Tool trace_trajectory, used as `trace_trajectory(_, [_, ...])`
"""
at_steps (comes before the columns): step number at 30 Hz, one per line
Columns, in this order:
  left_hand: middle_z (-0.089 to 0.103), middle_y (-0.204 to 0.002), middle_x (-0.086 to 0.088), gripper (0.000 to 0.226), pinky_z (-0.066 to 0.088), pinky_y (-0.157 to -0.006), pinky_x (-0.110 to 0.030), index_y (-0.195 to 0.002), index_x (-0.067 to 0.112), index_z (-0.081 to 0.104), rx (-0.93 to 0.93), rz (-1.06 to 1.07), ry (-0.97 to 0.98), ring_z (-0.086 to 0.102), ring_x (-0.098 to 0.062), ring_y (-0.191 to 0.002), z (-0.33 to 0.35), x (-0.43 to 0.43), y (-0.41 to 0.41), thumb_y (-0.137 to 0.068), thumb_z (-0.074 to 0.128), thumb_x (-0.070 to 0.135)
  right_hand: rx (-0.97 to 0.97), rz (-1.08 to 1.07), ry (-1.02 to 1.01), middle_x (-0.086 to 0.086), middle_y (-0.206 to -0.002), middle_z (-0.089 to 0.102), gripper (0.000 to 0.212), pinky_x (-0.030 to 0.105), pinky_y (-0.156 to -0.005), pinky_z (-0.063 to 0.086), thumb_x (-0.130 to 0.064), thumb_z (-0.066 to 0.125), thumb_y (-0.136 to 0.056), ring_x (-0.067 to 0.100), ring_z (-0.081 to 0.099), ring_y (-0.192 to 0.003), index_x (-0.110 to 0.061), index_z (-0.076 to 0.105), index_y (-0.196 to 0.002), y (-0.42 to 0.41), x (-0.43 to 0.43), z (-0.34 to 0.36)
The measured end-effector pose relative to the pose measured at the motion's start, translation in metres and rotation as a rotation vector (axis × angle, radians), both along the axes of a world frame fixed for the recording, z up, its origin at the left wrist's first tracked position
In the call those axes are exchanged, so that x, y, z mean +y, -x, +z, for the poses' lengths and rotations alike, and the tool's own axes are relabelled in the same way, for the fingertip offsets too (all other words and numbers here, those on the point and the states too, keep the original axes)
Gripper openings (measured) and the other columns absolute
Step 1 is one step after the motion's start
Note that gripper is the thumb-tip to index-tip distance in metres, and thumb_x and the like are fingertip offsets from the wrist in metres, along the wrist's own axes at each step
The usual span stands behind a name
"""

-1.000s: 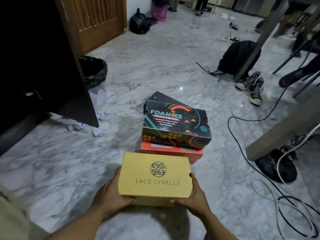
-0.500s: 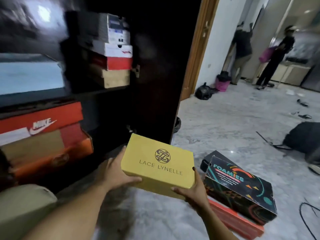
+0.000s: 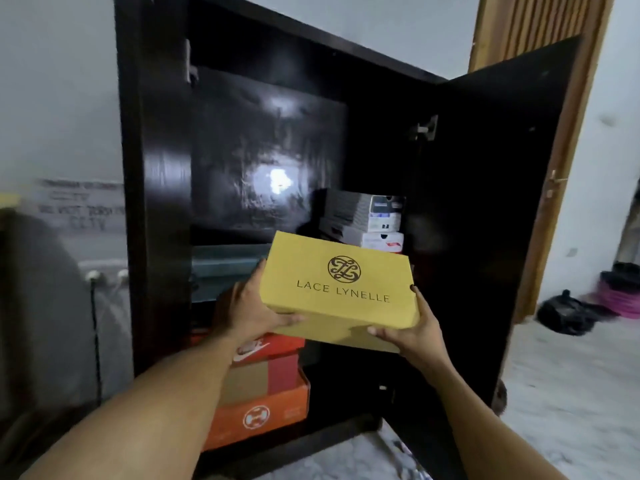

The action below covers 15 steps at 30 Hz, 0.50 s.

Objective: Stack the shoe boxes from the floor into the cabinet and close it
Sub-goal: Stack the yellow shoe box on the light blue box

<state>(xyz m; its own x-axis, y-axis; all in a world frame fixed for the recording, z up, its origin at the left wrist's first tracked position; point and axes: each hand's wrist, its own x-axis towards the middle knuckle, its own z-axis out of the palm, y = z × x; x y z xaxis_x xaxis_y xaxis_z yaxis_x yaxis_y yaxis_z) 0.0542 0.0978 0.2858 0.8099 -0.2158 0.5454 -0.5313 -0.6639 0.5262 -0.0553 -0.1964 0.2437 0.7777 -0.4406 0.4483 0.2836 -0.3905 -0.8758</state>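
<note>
A yellow shoe box marked LACE LYNELLE is held up in front of the open dark cabinet. My left hand grips its left end and my right hand grips its right end from below. Inside the cabinet, white and grey boxes are stacked on the upper shelf at the right. A teal box lies on the same shelf at the left. Lower down sit a red Nike box and an orange box. The boxes left on the floor are out of view.
The cabinet's right door stands open, swung toward me. A wooden door frame is behind it. A black bag and a pink bin sit on the marble floor at the right. A wall socket with a cable is left of the cabinet.
I lifted the yellow box off the floor and raised it to the cabinet's upper shelf. My view turned left and up from the floor stack to the open cabinet.
</note>
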Motion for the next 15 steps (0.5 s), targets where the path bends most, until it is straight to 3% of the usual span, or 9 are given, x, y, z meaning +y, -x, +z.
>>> trace_trajectory(2, [0.066,-0.124,-0.001,0.133,0.050,-0.088,-0.034,-0.150,0.034,0.034,-0.028,0.026,0.116,0.061,-0.029,-0.115,0.013,0.008,-0.011,-0.035,0.085,0.076,-0.052,0.054,-0.011,-0.005,-0.126,0.066,0.121,0.026,-0.096,0.055,-0.026,0.102,-0.040,0.012,0.062,-0.117,-0.021,0.042,-0.146,-0.027,0.011,0.020])
trace_trajectory(5, [0.069,-0.111,0.004,0.120,0.051,-0.081,-0.031,-0.133,0.031,0.050,-0.039,0.102,0.246,0.064,-0.024,-0.104,0.027,0.014,-0.031,-0.027,0.082,0.079,-0.100,0.123,-0.045,-0.001,-0.117,0.071,0.093,0.025,-0.088,0.059,-0.008,0.098,-0.051,0.007,0.068,-0.103,-0.012,0.053,-0.132,-0.070,0.022,0.041])
trace_trajectory(9, [0.068,-0.118,-0.002,0.122,0.047,-0.090,-0.033,-0.137,0.022,0.050,-0.002,0.207,0.357,0.056,-0.026,-0.115,0.036,0.013,-0.062,-0.032,0.091,0.067,-0.131,0.204,-0.083,0.002,-0.115,0.074,0.096,0.041,-0.095,0.057,-0.022,0.101,-0.048,0.017,0.070,-0.108,-0.014,0.056,-0.132,-0.126,0.033,0.053])
trace_trajectory(12, [0.066,-0.119,-0.005,0.114,0.046,-0.091,-0.037,-0.135,0.022,0.051,0.016,0.302,0.380,0.051,-0.031,-0.118,0.037,0.011,-0.084,-0.037,0.092,0.064,-0.158,0.195,-0.094,0.000,-0.108,0.076,0.080,0.035,-0.091,0.059,-0.016,0.098,-0.054,0.014,0.072,-0.102,-0.013,0.061,-0.125,-0.164,0.039,0.059])
trace_trajectory(15, [0.066,-0.119,-0.007,0.124,0.049,-0.091,-0.044,-0.137,0.024,0.046,0.022,0.419,0.362,0.053,-0.035,-0.116,0.032,0.011,-0.112,-0.032,0.078,0.083,-0.136,0.152,-0.074,-0.012,-0.102,0.072,0.087,0.035,-0.091,0.058,-0.029,0.097,-0.054,0.012,0.069,-0.099,-0.014,0.058,-0.130,-0.194,0.045,0.062])
